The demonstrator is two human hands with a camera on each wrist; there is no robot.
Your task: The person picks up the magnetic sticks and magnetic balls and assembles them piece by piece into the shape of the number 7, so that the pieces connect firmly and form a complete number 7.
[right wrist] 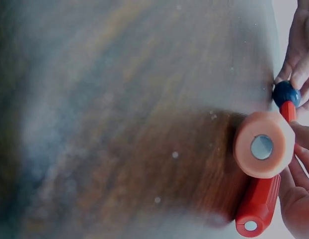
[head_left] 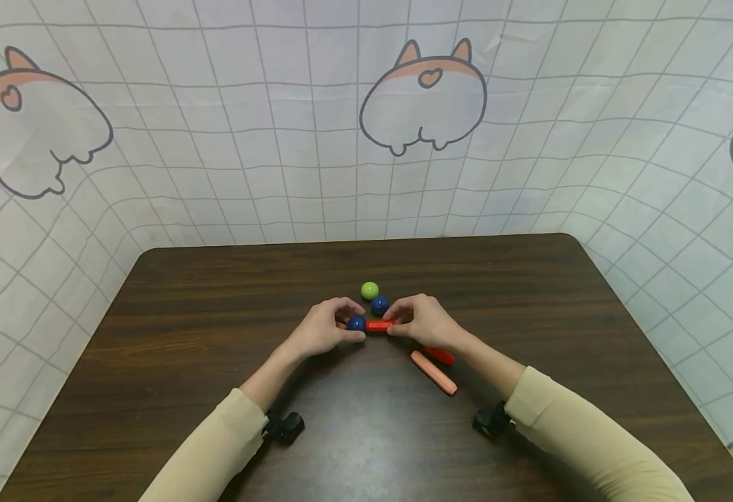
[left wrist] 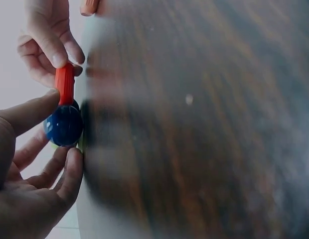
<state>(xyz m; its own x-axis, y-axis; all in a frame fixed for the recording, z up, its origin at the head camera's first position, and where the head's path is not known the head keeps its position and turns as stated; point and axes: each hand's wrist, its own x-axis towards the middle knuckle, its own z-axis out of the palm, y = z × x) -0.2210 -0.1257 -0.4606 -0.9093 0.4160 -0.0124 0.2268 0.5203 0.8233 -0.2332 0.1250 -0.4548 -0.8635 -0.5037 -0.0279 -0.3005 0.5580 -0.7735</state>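
My left hand [head_left: 324,328] grips a blue ball [head_left: 357,323], thumb on one side and fingers on the other. End to end with that ball is a red rod [head_left: 379,325], pinched at its far end by my right hand [head_left: 426,322]. In the left wrist view the red rod [left wrist: 65,84] meets the blue ball [left wrist: 64,125], and the two look joined. A second blue ball [head_left: 380,305] and a green ball [head_left: 369,290] sit just beyond the hands. By my right wrist lie another red rod [head_left: 440,355] and an orange rod [head_left: 433,373].
Everything rests on a dark wood-grain table [head_left: 216,293]. Behind and beside it hangs a white grid-patterned curtain [head_left: 316,139]. Silver discs show on the ends of the orange rod [right wrist: 244,144] and the loose red rod [right wrist: 259,201] in the right wrist view.
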